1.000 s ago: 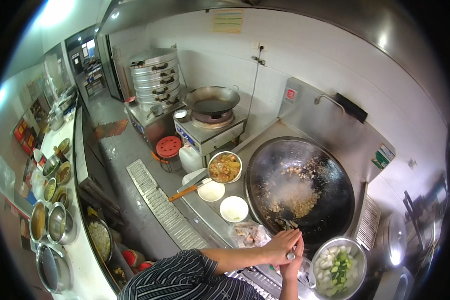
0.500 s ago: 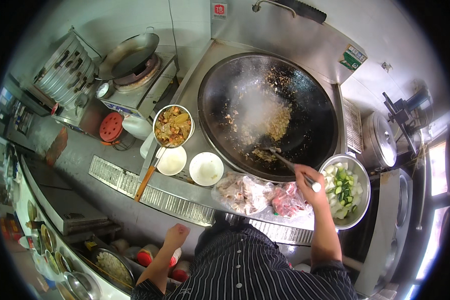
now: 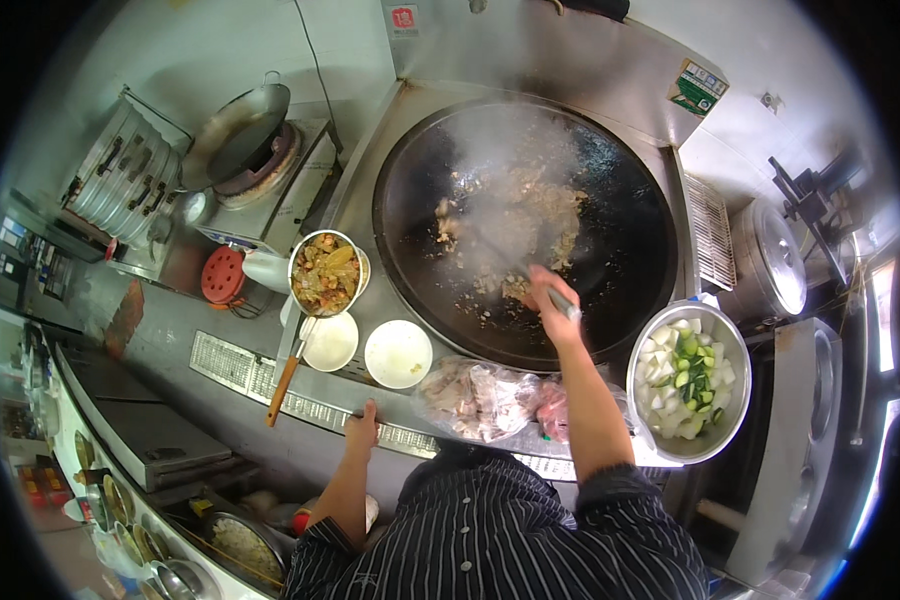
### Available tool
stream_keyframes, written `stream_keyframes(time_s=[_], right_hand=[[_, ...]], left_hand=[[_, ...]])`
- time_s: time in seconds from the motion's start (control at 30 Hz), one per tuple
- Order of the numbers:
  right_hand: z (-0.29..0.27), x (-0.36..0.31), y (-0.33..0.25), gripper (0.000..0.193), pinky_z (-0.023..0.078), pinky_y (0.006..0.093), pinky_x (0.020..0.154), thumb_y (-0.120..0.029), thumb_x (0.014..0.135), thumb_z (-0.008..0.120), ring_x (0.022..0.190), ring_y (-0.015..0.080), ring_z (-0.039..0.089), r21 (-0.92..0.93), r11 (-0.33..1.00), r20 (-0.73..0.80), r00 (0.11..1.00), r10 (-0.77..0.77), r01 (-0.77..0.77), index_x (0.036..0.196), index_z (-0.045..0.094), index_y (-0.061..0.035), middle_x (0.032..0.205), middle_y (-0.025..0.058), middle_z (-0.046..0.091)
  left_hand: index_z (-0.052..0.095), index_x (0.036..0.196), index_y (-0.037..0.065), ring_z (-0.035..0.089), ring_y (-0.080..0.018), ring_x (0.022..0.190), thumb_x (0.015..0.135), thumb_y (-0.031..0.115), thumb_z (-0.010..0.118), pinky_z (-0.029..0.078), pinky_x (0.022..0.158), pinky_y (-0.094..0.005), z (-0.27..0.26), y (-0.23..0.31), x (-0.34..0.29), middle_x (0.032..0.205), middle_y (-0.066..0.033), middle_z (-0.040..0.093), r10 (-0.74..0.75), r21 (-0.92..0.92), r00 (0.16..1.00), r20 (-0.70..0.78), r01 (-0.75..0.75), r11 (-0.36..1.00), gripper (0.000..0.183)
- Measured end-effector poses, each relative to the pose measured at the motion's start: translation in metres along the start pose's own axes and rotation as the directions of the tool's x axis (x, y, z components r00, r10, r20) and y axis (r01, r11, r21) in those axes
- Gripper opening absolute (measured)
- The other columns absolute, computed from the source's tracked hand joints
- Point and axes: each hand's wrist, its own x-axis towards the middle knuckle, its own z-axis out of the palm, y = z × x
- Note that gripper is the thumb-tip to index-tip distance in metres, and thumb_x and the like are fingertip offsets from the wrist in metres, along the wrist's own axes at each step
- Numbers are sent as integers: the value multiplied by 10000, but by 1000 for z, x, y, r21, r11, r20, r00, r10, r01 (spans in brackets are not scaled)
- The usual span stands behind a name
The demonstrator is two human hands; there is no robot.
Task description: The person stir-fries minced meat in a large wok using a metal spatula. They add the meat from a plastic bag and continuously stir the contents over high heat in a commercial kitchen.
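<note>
In my right hand (image 3: pixel 552 302) is the pale-ended handle of a long-handled cooking tool (image 3: pixel 566 305), reaching over the near part of a large black wok (image 3: pixel 620 290). Steam and blur hide the tool's head. Browned chopped food (image 3: pixel 545 225) lies spread in the wok. Down at the left, my left hand (image 3: pixel 361 428) is at the front edge of the metal counter (image 3: pixel 410 412), its fingers curled there and partly hidden. Beneath my right forearm sit clear bags of pale and reddish raw meat (image 3: pixel 478 398).
Left of the wok stand a handled pot of brownish-green food (image 3: pixel 327 268) and two white bowls (image 3: pixel 400 353). A metal basin of cut white and green vegetables (image 3: pixel 658 425) stands at the right. Farther left are a smaller wok (image 3: pixel 250 135) and stacked steamers (image 3: pixel 125 180).
My right hand has moved left and farther over the wok with the tool. My left hand has risen to the counter edge. The view has shifted slightly, and the stirred food is more spread out.
</note>
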Motion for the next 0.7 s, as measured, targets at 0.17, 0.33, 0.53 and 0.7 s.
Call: stream_keyframes(time_s=[0.17,0.33,0.53,0.7], right_hand=[[-129,-60,-109,106,611,371,864,39,889,641,1020,243,681,-109,994,145,989,25,-9,975,703,40,1156,194,683],[-139,51,-47,153,519,275,870,-22,869,667,965,166,696,-445,856,217,959,-182,263,1016,707,-6,1142,102,727],[-54,157,37,116,535,295,770,-39,903,655,815,166,672,-111,950,-222,925,-308,290,1010,696,-21,936,46,702],[-45,68,-5,124,561,299,673,-37,949,635,761,133,655,25,1000,102,995,-12,9,1049,694,8,977,59,685]], left_hand=[[528,676,62,421,-121,405,908,637,643,330,369,-285,9,-2,0,555,-5,458,-15,22,998,-61,17,1000,630],[531,659,55,432,-126,409,890,671,639,330,372,-294,5,1,1,558,-16,477,-45,87,997,-61,51,995,667],[635,1039,-146,695,-391,905,854,638,677,548,786,-430,10,-11,11,953,-251,701,286,407,905,-315,-143,902,807],[399,1356,-187,551,-488,1218,908,562,640,467,1000,-479,58,-7,16,1339,-384,515,177,46,736,-653,-195,980,906]])
